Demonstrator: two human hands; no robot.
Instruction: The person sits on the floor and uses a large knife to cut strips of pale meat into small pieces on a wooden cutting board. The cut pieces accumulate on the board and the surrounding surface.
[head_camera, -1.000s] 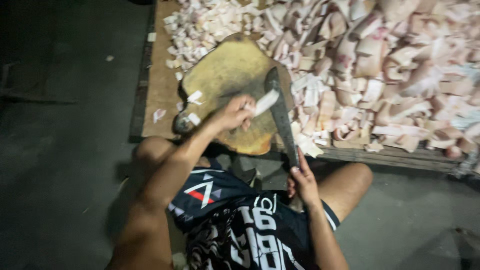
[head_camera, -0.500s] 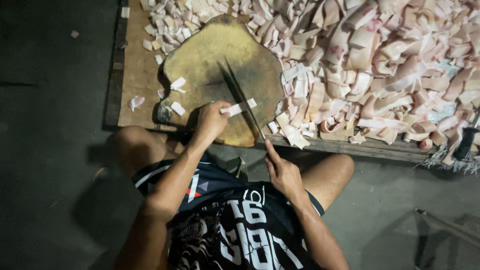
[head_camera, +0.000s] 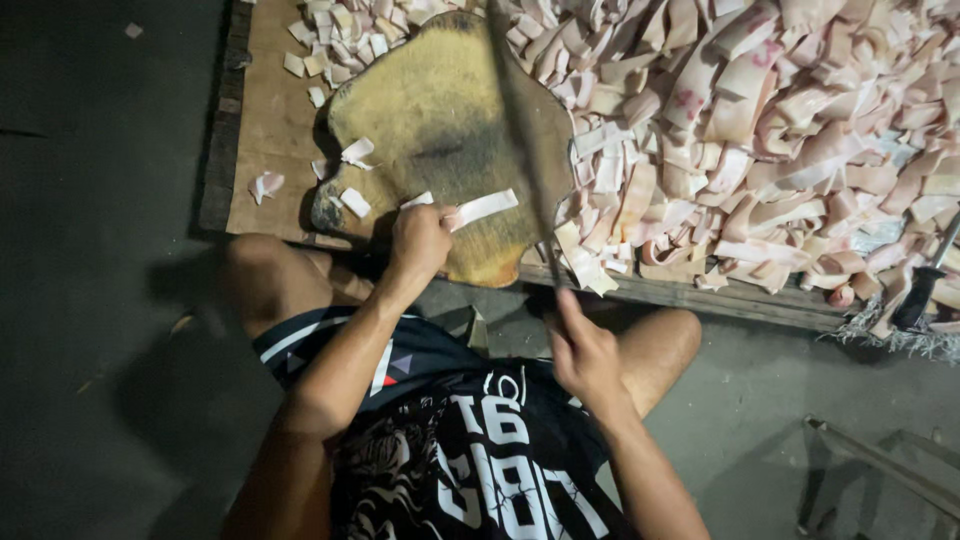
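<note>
**Blade raised, strip held in place**

Right hand (head_camera: 585, 355) closed tight round the handle of a long knife (head_camera: 520, 130), now lifted blurred above the block rather than down on it as half a second back. Left hand (head_camera: 420, 240) pinching a pale strip (head_camera: 485, 208) flat on the yellowed chopping block (head_camera: 440, 110). Beyond the blade, heaped pale strips (head_camera: 780, 150); left of the grip, small cut bits (head_camera: 350, 200) across a wooden pallet (head_camera: 265, 120).

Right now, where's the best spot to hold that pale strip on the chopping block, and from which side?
Probably by its near-left end, where the left hand already pinches the strip. Come from the block's near edge: the strip's free end points right toward the blade, so holding the left end keeps fingers away from it.
</note>
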